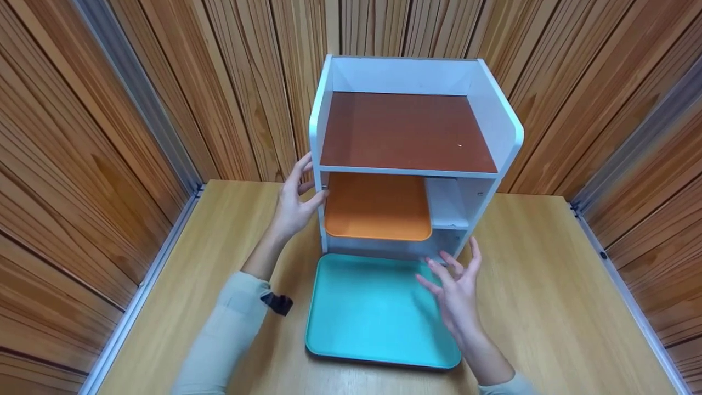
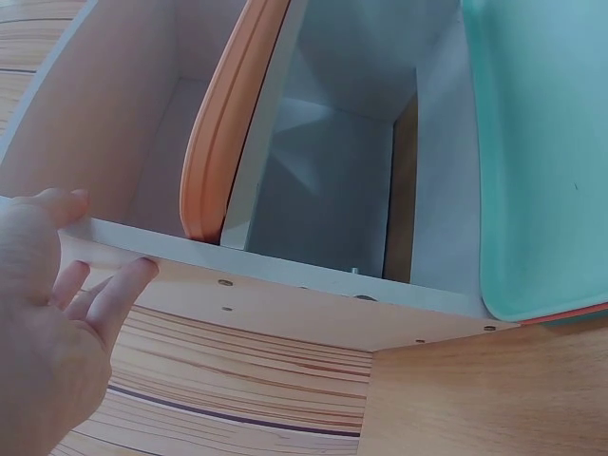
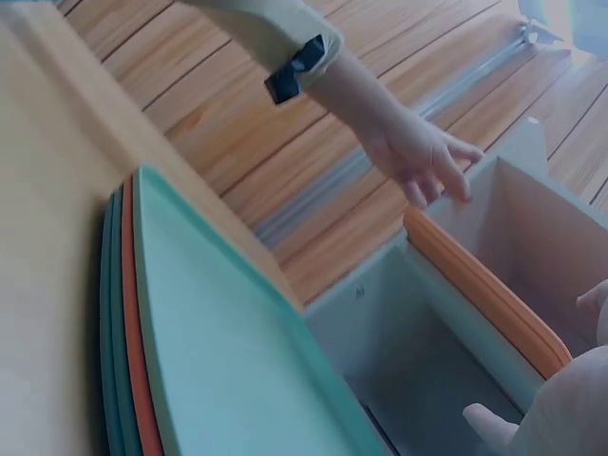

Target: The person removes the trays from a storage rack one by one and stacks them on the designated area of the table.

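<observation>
A white shelf unit (image 1: pixel 406 171) with brown top board stands at the back of the table. My left hand (image 1: pixel 294 206) holds its left side panel (image 2: pixel 285 271), thumb at the front edge and fingers on the outer face. On the middle shelf lies an orange tray (image 1: pixel 378 211), shifted to the left and jutting out at the front; its edge looks layered in the wrist views. A turquoise tray (image 1: pixel 381 312) tops a stack in front of the unit. Over its far right corner my right hand (image 1: pixel 458 293) hovers with fingers spread, holding nothing.
More trays, a red-orange tray (image 3: pixel 131 313) among them, lie under the turquoise one. Wood-patterned walls (image 1: pixel 241 88) with metal corner rails (image 1: pixel 148 93) enclose the wooden table (image 1: pixel 554 307). A black strap (image 1: pixel 277 303) is on the left sleeve.
</observation>
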### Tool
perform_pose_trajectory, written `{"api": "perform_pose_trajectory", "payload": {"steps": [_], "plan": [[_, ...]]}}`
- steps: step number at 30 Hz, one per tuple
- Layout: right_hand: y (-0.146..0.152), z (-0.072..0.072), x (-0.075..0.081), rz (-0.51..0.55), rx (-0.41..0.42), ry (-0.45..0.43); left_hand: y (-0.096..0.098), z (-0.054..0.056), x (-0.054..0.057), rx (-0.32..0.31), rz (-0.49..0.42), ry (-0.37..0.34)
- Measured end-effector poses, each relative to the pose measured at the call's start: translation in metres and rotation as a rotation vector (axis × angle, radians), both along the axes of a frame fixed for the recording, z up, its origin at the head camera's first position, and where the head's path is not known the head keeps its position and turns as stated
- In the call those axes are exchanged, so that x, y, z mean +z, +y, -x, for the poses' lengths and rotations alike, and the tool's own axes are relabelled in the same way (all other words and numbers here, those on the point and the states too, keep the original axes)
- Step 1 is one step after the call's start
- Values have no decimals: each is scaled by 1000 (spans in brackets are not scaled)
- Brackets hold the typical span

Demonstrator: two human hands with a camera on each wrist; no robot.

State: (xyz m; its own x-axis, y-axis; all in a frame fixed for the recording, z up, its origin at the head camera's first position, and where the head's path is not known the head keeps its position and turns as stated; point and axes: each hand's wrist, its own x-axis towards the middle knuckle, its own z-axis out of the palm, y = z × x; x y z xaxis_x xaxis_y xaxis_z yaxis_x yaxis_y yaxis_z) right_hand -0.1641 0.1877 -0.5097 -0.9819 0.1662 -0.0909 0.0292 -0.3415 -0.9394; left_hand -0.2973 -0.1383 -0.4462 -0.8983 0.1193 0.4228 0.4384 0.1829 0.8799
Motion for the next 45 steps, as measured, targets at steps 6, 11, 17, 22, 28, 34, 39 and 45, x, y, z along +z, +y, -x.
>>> {"api": "perform_pose_trajectory", "payload": {"steps": [6, 11, 17, 22, 28, 34, 39, 45], "plan": [[-25, 3, -1, 107, -35, 44, 0, -1, 0, 9, 0, -2], [-44, 8, -4, 179, -41, 68, -1, -3, -1, 20, 0, -12], [-65, 16, -5, 268, -35, 110, -3, -3, -2, 27, 3, -9], [-79, 23, -5, 261, -34, 164, -2, -3, -2, 14, -10, -12], [-88, 31, -1, 194, -64, 170, 0, -2, -1, 6, -6, -27], [-95, 38, 0, 156, -85, 177, 1, -1, 1, 1, -9, -14], [-98, 43, 2, 95, -83, 161, 1, 0, 0, 1, -9, -17], [-95, 48, 4, 31, -73, 126, 1, -2, 1, 8, -4, -33]]}}
